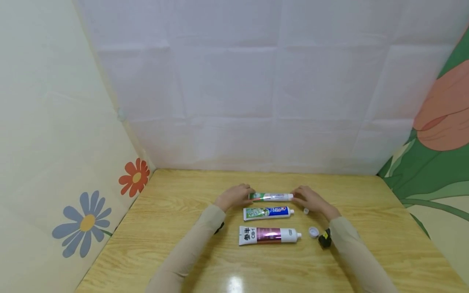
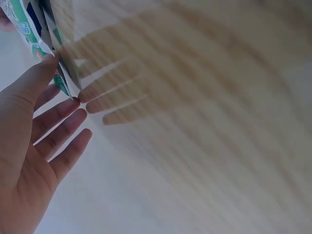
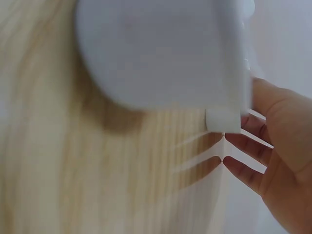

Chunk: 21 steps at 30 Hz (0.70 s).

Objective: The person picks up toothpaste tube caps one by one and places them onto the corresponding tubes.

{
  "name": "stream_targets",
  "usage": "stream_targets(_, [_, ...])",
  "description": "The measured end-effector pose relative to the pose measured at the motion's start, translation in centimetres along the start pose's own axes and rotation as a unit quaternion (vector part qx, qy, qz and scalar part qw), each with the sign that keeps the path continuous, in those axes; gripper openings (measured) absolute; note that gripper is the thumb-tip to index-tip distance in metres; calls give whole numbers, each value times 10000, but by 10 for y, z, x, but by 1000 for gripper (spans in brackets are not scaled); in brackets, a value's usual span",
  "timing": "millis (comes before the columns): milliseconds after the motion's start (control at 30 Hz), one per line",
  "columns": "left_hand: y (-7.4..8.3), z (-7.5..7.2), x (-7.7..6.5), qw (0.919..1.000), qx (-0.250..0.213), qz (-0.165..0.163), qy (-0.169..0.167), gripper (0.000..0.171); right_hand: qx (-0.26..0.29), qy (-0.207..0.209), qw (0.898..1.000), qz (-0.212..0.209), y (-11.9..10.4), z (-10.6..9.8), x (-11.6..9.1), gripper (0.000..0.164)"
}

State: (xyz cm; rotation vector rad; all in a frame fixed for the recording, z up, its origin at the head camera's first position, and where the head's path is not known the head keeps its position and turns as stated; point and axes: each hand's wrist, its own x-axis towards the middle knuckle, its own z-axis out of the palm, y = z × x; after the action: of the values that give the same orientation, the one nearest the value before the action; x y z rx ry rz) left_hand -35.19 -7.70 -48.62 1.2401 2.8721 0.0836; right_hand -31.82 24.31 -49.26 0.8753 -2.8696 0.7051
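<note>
Farthest from me lies a green and white toothpaste tube (image 1: 271, 197), crosswise on the table. My left hand (image 1: 238, 195) pinches its flat tail end; in the left wrist view the thumb (image 2: 41, 73) presses on that end, while other fingertips touch the tabletop. At the white capped end, my right hand (image 1: 309, 198) holds the tube with thumb and fingers; the exact grip is partly hidden in the right wrist view. A blue and green toothpaste tube (image 1: 267, 213) lies nearer, uncapped. Nearest is a larger white and pink tube (image 1: 269, 235), also uncapped.
A small white cap (image 1: 306, 211) lies below the right hand. A larger round white cap (image 1: 313, 232) sits nearer, looming blurred in the right wrist view. The wooden table (image 1: 176, 191) meets a white cloth backdrop (image 1: 227, 101) and flowered side walls.
</note>
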Motion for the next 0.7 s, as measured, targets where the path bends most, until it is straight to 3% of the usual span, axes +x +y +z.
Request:
stream_targets(367, [-2,2,-5,9995,-291,85,-96,54,359,103,9993,-56,11,-3,-12,46])
stream_targets(700, [4,-1,-10,9999,18,148,29,55,741,184,9970,94,11,-7,-24,47])
